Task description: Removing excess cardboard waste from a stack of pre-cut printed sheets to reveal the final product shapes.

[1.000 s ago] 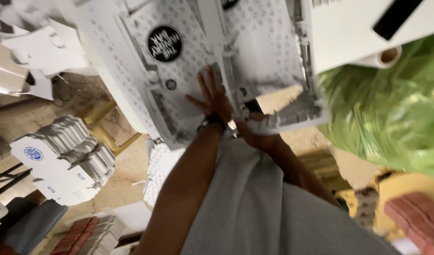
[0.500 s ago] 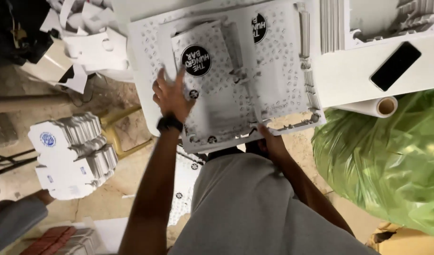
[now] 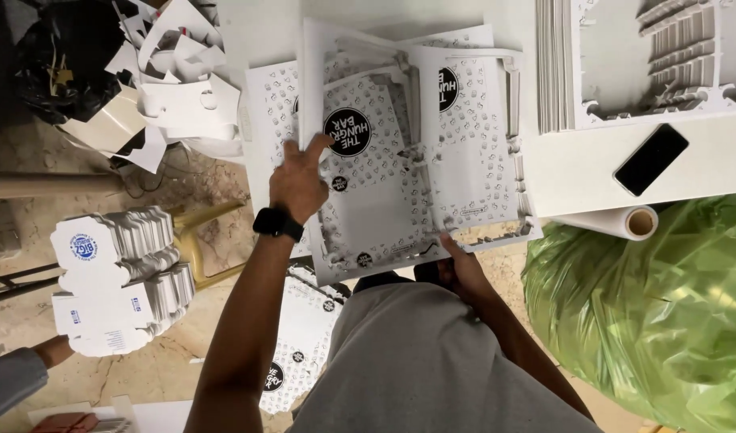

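A white table (image 3: pixel 592 172) fills the far side. On it, in the middle, lies a pile of flat white die-cut carton sheets (image 3: pixel 472 160) with a small printed pattern and round black marks. To the far right a thick stack of plain white cut sheets (image 3: pixel 616 64) rests. Near that stack lies a black phone (image 3: pixel 651 159), and a white paper roll (image 3: pixel 616 222) sits at the table's near edge.

A black smartwatch (image 3: pixel 277 224) bands the left wrist; both forearms are bare, above a plain grey shirt (image 3: pixel 432 361).
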